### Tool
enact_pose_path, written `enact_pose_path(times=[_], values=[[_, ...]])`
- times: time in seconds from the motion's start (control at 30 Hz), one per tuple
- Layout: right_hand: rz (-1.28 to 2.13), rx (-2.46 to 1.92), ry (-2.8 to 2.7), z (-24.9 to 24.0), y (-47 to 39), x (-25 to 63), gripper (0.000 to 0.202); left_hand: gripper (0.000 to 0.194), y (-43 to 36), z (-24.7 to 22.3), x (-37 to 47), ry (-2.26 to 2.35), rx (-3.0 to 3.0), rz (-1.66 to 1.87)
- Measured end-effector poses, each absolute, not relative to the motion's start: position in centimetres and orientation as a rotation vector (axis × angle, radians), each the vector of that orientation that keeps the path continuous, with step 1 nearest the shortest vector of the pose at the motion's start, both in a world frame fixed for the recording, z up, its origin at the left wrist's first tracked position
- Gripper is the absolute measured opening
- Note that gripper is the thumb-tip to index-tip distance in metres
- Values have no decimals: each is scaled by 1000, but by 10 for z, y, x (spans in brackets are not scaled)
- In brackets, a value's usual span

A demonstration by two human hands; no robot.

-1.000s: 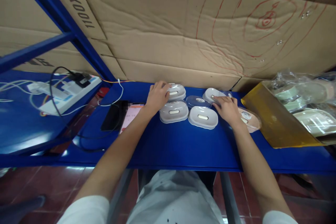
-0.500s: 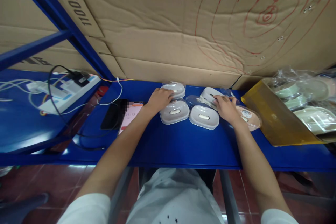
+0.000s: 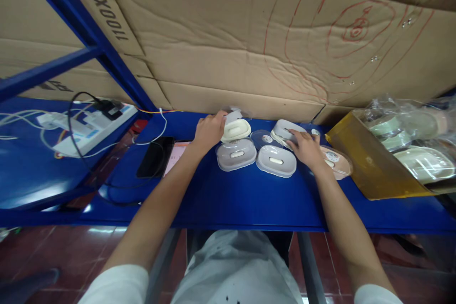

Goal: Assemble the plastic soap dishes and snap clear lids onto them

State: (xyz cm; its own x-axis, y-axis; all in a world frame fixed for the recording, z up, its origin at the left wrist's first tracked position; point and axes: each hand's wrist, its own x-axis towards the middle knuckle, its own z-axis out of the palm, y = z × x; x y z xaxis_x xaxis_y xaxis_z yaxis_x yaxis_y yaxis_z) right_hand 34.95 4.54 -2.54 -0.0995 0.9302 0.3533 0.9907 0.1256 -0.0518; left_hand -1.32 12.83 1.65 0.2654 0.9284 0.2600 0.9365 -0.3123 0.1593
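Head view: left hand [image 3: 211,131] has fingers closed, as far as shows, on the edge of a tilted gray tray [image 3: 233,116], raised behind a cream base [image 3: 236,130], likely tipped like that so the two sit apart. Right hand [image 3: 307,147] is on an offset gray tray [image 3: 283,127]; fingers curl over its near side, can't tell if they grip. It sits askew over a cream piece [image 3: 277,138], maybe due to the hand's hold. All on the blue desk [image 3: 249,204], far half, probably for easy reach. Clear lid [image 3: 261,140] lies flat between the two pairs; two gray soap dishes [image 3: 276,169] just in front, side by side. Looks: rounded ovals, pale gray, front ones with a cream-filled center slot and shiny clear edges; cream base shallow, rimmed, plain
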Motion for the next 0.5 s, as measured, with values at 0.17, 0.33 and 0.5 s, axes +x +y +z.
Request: enact_pose_path(times=[0.17, 0.33, 0.5], values=[[-328, -1933, -2026, -26, 46, 352, 45, 38, 126, 19, -14, -1841, -2476, -509], [-373, -1965, -1964, -21, 44, 346, 44, 34, 121, 22, -7, -1748, -2580, -498], [-342, -1848, -2025, 3, 27, 331, 42, 31, 77, 37, 0, -1574, -2716, -529]])
